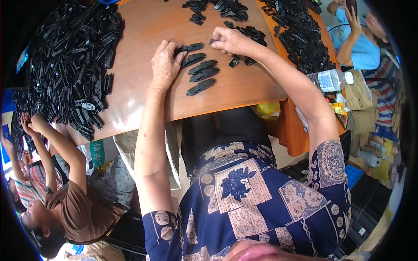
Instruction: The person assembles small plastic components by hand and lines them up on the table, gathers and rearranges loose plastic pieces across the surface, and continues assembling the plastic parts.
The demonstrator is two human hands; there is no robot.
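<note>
At the far middle of the table, my left hand [167,61] is closed on one end of a long black plastic piece [192,47], which lies pointing right. To its right, my right hand [233,41] pinches a small black piece [213,41], mostly hidden by the fingers. The two hands are a short gap apart. Several similar long black plastic pieces [201,87] lie in a column just below, side by side and slightly tilted. Small square-ended black pieces [234,61] lie beside and under my right wrist.
A large heap of long black parts [72,56] covers the left of the brown table [139,43]. More black parts [300,39] are piled at the right, and small ones [230,9] at the far side. A clear bottle [328,81] lies near my right elbow. Other people work at left and right.
</note>
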